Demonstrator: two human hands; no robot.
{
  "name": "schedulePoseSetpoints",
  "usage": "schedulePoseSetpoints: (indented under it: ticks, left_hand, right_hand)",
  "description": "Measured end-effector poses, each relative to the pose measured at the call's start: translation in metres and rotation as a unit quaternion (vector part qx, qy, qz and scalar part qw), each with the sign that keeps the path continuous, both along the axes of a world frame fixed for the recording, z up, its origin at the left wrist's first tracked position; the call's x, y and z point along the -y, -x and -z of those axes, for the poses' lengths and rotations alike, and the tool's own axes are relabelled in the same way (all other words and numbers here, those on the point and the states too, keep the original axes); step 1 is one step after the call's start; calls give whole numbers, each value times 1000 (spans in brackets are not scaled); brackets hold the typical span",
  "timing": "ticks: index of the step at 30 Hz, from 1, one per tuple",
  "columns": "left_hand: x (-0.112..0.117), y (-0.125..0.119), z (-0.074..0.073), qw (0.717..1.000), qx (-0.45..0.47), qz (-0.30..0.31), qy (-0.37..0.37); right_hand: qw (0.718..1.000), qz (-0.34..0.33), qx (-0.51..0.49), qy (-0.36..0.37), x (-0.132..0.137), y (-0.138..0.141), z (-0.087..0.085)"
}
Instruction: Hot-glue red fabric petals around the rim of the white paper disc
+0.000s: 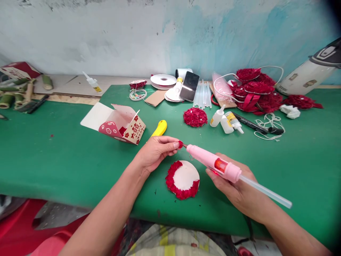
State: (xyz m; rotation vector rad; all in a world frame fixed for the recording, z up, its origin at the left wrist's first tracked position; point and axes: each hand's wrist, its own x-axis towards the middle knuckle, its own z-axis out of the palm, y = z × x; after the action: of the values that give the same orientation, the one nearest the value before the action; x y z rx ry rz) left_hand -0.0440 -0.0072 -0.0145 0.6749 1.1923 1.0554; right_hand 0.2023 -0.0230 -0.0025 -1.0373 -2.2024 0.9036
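My left hand (157,151) pinches a small red petal (180,144) between thumb and fingers. My right hand (234,186) grips a pink glue gun (213,163) with a clear glue stick (266,192) poking out of its back; the gun's tip touches the petal. Just below the petal, a white paper disc (185,175) lies on the green table (53,160), with red petals (173,177) stuck round its left and lower rim.
An open red-and-white box (121,124) and a yellow cutter (160,128) lie behind my left hand. Farther back are a finished red flower disc (195,116), glue bottles (226,121), glue sticks (202,94), a phone (189,85), ribbon spool (163,80) and piled red flowers (255,89).
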Motion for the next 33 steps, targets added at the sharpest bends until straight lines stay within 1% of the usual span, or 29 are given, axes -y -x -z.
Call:
schedulePoseSetpoints:
  ticks: [5, 8, 12, 21, 25, 29, 33]
  left_hand:
    - [1, 0, 0, 1000, 6, 5, 1]
    - [1, 0, 1, 1000, 11, 7, 1]
    - [1, 0, 1, 1000, 16, 10, -2]
    - [1, 0, 1, 999, 27, 20, -7]
    - [1, 0, 2, 999, 35, 22, -13]
    - [2, 0, 1, 998, 45, 25, -28]
    - [2, 1, -1, 998, 49, 27, -39]
  right_hand:
    - [999, 4, 8, -46, 2, 0, 3]
    - [998, -3, 17, -56, 2, 0, 3]
    - [999, -9, 20, -42, 1, 1, 2]
    - [999, -17, 8, -41, 3, -3, 6]
    - [1000, -18, 1, -26, 3, -3, 5]
    - [1000, -24, -5, 4, 0, -1, 2]
    - [999, -36, 10, 25, -3, -1, 0]
